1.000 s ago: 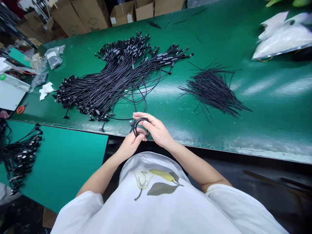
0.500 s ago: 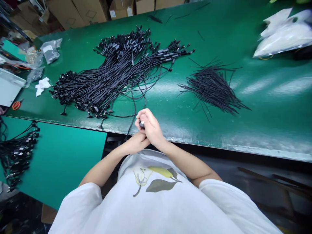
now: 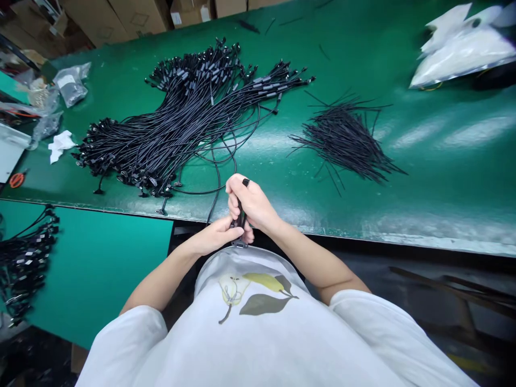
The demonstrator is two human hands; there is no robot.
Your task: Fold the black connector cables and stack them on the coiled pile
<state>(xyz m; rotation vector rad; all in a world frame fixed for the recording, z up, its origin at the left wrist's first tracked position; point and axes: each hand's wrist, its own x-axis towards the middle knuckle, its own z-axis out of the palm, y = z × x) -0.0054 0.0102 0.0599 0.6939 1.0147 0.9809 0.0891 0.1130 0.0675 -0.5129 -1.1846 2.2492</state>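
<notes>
The left hand [image 3: 220, 235] and right hand [image 3: 256, 204] have fingers curled round a bunched black cable [image 3: 241, 215] at the near edge of a glossy green table [image 3: 427, 166]. A cable heap [image 3: 169, 129] and thin black strips [image 3: 346, 140] lie on it; cardboard boxes [image 3: 133, 16] stand past its far edge.

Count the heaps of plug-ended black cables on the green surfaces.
2: the large heap on the long table and the smaller heap on the lower-left surface, cut off by the picture's edge. Others may be hidden. The held cable isn't counted.
</notes>
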